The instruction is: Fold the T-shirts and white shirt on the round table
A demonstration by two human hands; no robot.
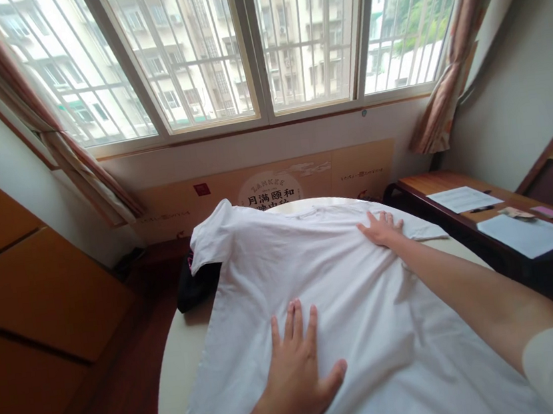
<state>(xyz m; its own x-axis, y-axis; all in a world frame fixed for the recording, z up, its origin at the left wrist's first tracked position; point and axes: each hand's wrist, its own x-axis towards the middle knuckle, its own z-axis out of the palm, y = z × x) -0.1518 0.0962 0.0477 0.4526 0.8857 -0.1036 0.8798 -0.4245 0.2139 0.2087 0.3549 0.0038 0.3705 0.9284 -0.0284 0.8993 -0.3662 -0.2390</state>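
Note:
A white T-shirt (337,293) lies spread over a round pale table (180,366), its collar end toward the window. Wrinkles run across its front, most of them on the right side. My left hand (299,372) rests flat on the middle of the shirt, fingers spread. Farther off, my right hand (381,228) presses on the shirt near the right shoulder and sleeve, its fingers apart. The left sleeve (212,235) lies partly over a black item (198,284) at the table's left edge. The shirt's lower hem is out of view.
To the right stands a wooden table (430,185) with white papers (529,234), a pen and a pink slip on it. A printed cardboard panel (196,207) leans below the barred window. Orange-brown cabinets (39,290) line the left side, and curtains (80,170) hang at both ends.

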